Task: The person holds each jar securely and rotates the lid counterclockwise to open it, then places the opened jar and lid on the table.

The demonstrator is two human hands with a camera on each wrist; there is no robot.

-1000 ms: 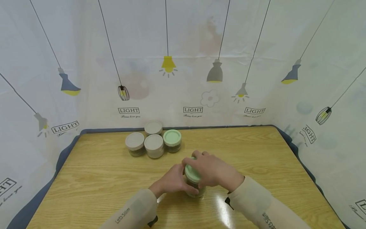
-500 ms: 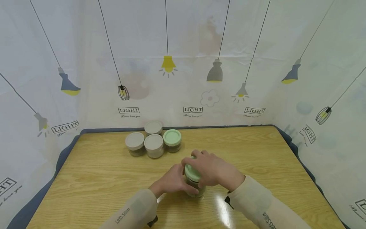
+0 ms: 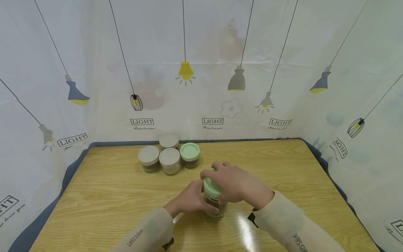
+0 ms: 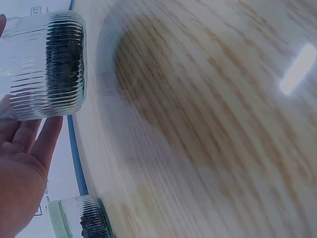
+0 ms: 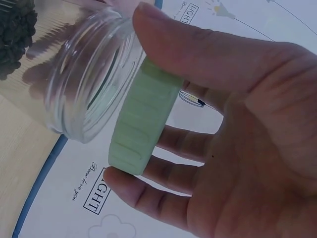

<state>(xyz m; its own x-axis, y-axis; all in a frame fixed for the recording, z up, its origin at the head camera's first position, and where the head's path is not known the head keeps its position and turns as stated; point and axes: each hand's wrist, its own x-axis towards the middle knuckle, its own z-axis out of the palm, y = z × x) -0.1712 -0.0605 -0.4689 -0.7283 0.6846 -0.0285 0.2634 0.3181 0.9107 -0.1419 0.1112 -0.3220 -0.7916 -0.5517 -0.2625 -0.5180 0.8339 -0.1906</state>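
Note:
In the head view my left hand point(image 3: 190, 198) grips a ribbed clear glass jar point(image 3: 219, 210) near the front middle of the table. Dark pieces point(image 4: 65, 64) fill the jar's base in the left wrist view. My right hand point(image 3: 237, 182) holds a pale green screw lid point(image 3: 211, 189) by its rim, thumb on one side and fingers on the other. As the right wrist view shows, the lid point(image 5: 143, 119) sits off the jar's threaded glass mouth point(image 5: 74, 94), with a narrow gap between them. Part of the jar is hidden behind the hands.
Toward the back left of the wooden table point(image 3: 267, 161) stands a cluster of jars: several have grey lids, such as the front grey-lidded jar point(image 3: 170, 159), and one is a green-lidded jar point(image 3: 190, 154). A printed cloth point(image 3: 201, 101) hangs around the table's back and sides.
My right hand has risen slightly with the lid, turning a little at the wrist, and the lid has come away from the jar mouth. My left hand and the jar stay put.

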